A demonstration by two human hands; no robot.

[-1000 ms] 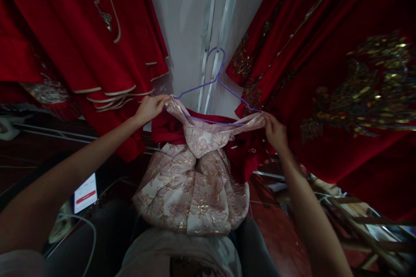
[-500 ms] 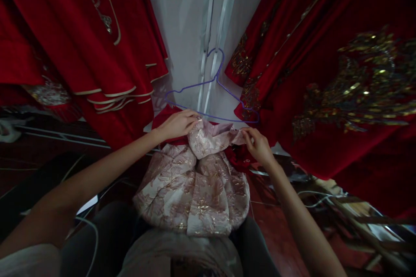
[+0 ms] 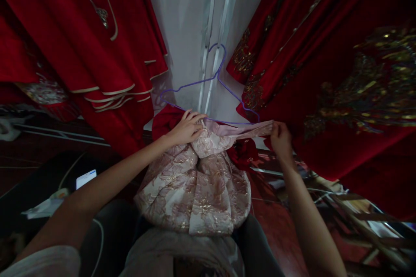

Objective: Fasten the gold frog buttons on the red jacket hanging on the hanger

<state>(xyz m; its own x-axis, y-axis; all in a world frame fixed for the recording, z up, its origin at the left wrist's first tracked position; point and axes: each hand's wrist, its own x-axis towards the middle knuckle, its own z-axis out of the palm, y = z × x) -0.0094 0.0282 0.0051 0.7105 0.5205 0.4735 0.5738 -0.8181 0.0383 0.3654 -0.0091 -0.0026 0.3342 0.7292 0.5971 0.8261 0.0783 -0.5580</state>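
Note:
A pale pink brocade garment with gold floral patterning lies bunched over my lap. My left hand grips its upper edge, the fingers bent over the cloth and the thumb hidden. Pinched in my right hand is the end of a narrow pink band, pulled taut out to the right from the garment. Just beyond both hands is a purple hanger, its hook upward against the pale surface. Red cloth shows behind the brocade, partly covered by it.
Red garments with cream edging hang at left. Red garments with gold sequin work hang at right, close to my right hand. A lit phone lies beside my left forearm. Wooden slats stand low at right.
My right hand has moved right, drawing the band out longer and straighter. My left hand stays at the garment's upper edge. The phone shows more fully beside my left arm.

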